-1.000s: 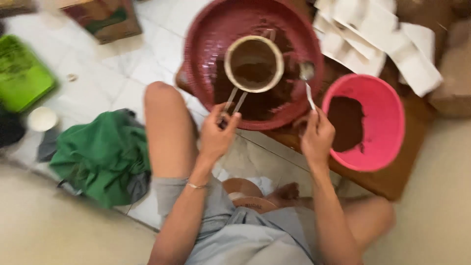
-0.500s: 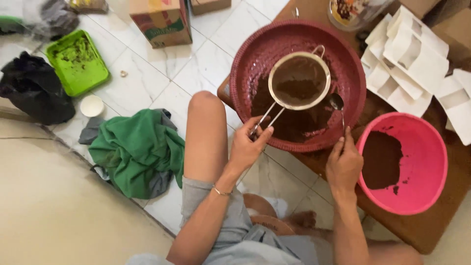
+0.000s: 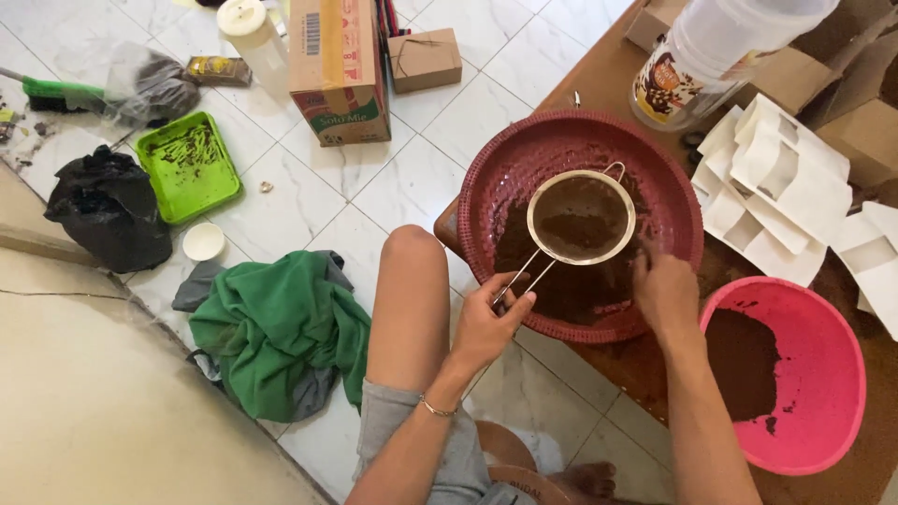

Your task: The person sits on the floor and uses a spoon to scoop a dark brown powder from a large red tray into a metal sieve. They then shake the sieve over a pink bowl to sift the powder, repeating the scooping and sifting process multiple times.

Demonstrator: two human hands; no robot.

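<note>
Over the red basin (image 3: 486, 187), left hand (image 3: 486, 323) (fingers curled) holds sieve (image 3: 580, 217).

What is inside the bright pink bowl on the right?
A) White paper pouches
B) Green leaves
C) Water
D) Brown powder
D: the pink bowl holds a dark patch of brown powder, like the powder in the sieve held by the left hand.

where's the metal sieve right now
In the head view, right of centre, the round metal sieve sits over the large dark red basin, holding brown powder. The left hand grips its handle; the right hand is beside its rim.
</note>
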